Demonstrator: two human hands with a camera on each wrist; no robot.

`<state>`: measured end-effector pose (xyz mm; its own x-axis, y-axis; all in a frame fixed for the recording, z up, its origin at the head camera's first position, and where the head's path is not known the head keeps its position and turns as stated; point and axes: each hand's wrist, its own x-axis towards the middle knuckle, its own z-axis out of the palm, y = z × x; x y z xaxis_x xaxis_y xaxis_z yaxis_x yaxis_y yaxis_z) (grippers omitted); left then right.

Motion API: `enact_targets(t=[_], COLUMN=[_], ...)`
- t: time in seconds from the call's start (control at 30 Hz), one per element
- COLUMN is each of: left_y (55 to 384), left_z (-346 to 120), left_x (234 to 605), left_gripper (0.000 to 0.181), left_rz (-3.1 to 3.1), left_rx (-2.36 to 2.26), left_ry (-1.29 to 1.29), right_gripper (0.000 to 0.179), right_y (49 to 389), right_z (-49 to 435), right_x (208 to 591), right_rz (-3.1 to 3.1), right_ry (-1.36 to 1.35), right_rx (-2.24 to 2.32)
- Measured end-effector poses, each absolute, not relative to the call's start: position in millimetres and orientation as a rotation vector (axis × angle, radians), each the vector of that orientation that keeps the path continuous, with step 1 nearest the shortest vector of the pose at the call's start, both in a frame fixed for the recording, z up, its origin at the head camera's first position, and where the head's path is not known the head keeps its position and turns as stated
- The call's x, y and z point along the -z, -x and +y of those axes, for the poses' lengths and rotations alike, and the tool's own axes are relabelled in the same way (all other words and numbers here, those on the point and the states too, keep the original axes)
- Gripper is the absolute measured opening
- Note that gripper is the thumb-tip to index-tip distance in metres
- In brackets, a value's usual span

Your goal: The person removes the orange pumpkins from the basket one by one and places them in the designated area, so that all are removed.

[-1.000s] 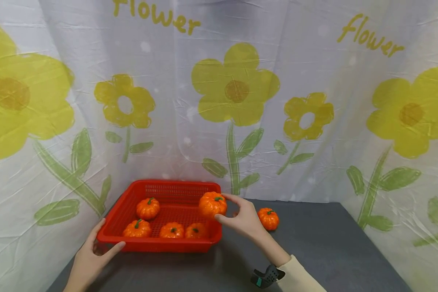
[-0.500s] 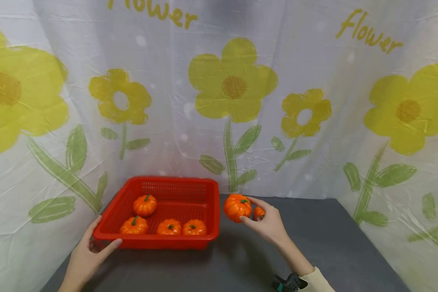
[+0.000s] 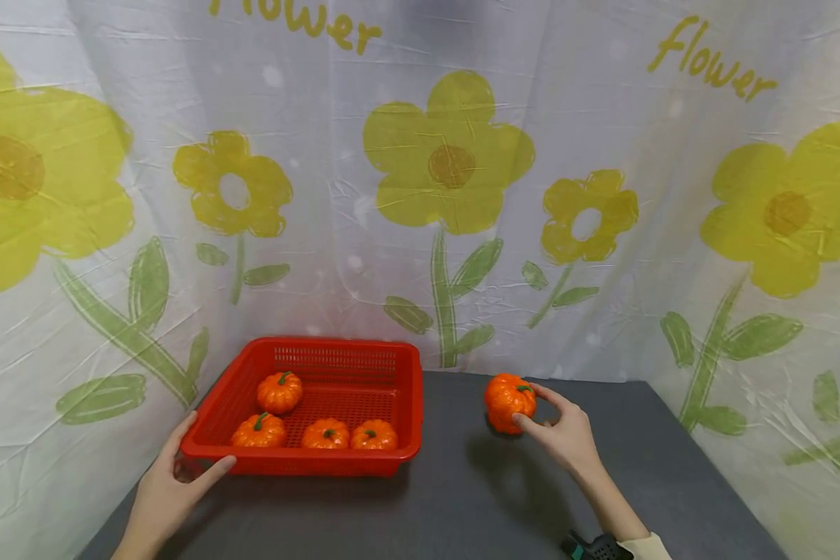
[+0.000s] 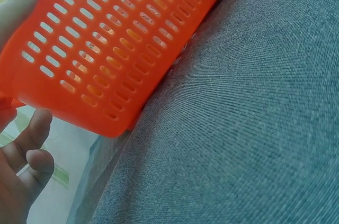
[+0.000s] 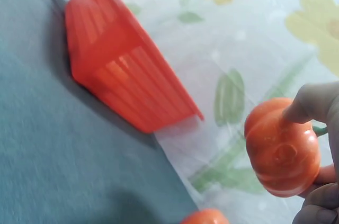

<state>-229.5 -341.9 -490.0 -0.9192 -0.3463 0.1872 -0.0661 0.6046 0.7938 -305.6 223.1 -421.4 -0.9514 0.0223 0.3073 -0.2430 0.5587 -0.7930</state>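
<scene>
My right hand [image 3: 567,437] pinches a small orange pumpkin [image 3: 509,403] with a green stem between thumb and fingers, above the table right of the red basket [image 3: 294,464]. The right wrist view shows the held pumpkin [image 5: 280,150] from its underside. Below it the top of another pumpkin [image 5: 205,217] peeks in; the held one mostly hides it in the head view. With thumb on the front rim and fingers along the left side, my left hand [image 3: 159,490] holds the basket's near left corner. Several pumpkins lie inside, one of them [image 3: 280,392] toward the back left.
The dark grey table [image 3: 455,498] carries the basket at its left. A white curtain [image 3: 336,257] printed with yellow flowers closes off the back and both sides, rising right behind the basket.
My right hand has carried the pumpkin from over the basket's right side out to the right, in front of the other pumpkin on the table. My left hand has kept its hold on the basket.
</scene>
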Motion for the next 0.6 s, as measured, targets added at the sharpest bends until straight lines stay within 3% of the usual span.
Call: enact_targets(t=[0.6], left_y=[229], left_z=[-343], left_x=[492], left_gripper=[0.105], left_rz=[-2.511], left_rx=[1.2], left_ry=[-0.31], right_gripper=[0.073], right_y=[305], right_z=[293], right_x=[431], right_rz=[-2.575], right_ry=[0.088], right_rx=[-1.181])
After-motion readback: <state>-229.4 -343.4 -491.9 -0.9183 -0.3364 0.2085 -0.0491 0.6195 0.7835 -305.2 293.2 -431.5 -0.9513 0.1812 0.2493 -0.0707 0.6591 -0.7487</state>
